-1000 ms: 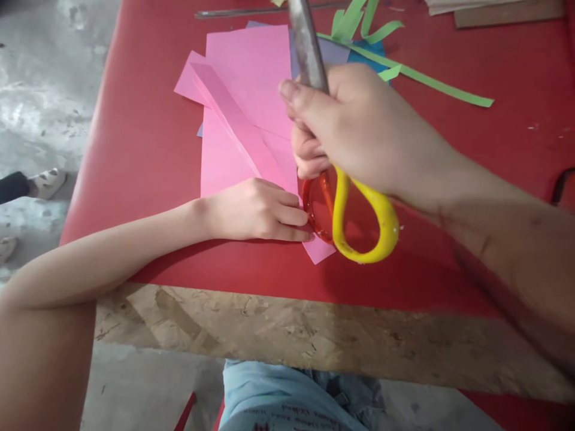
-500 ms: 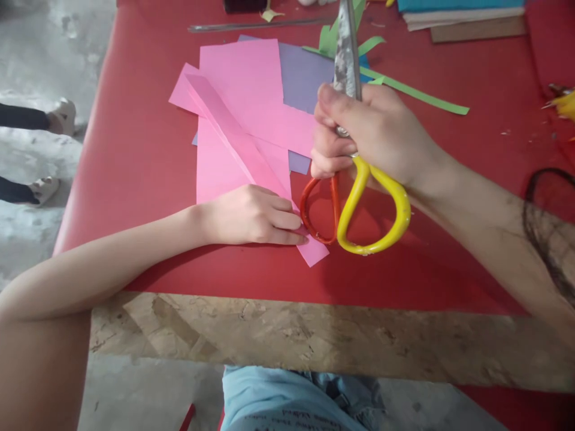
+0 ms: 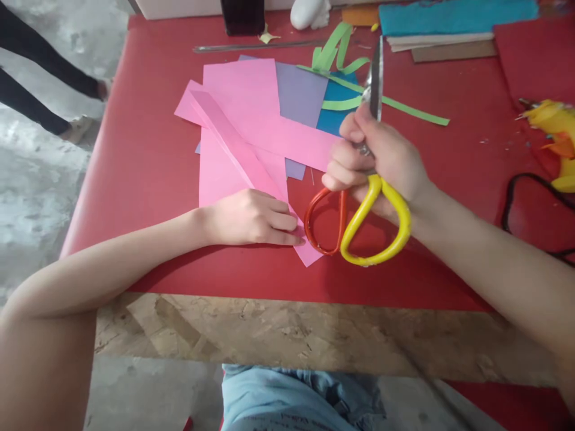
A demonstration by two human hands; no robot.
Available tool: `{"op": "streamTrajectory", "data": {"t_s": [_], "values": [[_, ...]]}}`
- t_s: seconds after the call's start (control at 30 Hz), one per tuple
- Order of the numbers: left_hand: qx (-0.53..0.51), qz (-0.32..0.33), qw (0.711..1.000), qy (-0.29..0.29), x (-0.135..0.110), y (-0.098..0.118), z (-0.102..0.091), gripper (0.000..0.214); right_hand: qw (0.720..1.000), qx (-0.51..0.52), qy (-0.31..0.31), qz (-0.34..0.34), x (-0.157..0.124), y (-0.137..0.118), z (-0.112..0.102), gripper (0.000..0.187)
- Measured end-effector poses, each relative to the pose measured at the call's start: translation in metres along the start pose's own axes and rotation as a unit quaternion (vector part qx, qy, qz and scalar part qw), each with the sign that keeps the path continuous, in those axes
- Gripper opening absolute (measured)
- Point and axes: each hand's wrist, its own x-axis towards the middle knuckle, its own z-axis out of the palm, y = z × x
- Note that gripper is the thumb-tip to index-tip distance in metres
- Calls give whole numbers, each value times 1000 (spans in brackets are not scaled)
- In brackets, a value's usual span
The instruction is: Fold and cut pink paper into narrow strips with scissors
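Note:
My right hand is wrapped round the scissors at the pivot, above the handles. One handle loop is yellow, the other red; the blades point up and away from me. Its fingers are outside both loops. On the left, my left hand lies over the lower part of a folded pink paper strip, fingers together and curled on it. The strip's near end sticks out past the fingertips. Beneath it are larger pink sheets, overlapping purple paper.
Green paper strips and blue paper lie beyond the scissors. A thin metal rod and a black object are at the back. Stacked coloured sheets and a yellow glue gun sit right. Someone's legs show at left.
My right hand has moved slightly right and nearer to me with the scissors, whose blades now lean right. My left hand stays on the strip. The view has tipped up a little.

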Motion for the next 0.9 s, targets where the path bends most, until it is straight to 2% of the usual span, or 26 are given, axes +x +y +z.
{"op": "streamTrajectory", "data": {"t_s": [0.1,0.33,0.53,0.67,0.9], "values": [[4,1,1000,-9,-1,0,-2,30,1000,-3,-6,-3,0,7,-3,44],[-5,0,1000,-22,-1,0,-2,30,998,17,56,13,7,17,-18,47],[-11,-11,1000,-18,0,2,-1,27,999,18,17,32,1,10,-23,43],[-13,-19,999,-41,-3,1,-2,29,998,1,49,29,-4,5,-29,44],[-19,-16,999,-41,-3,0,-3,30,997,31,60,21,-7,8,-21,42]]}}
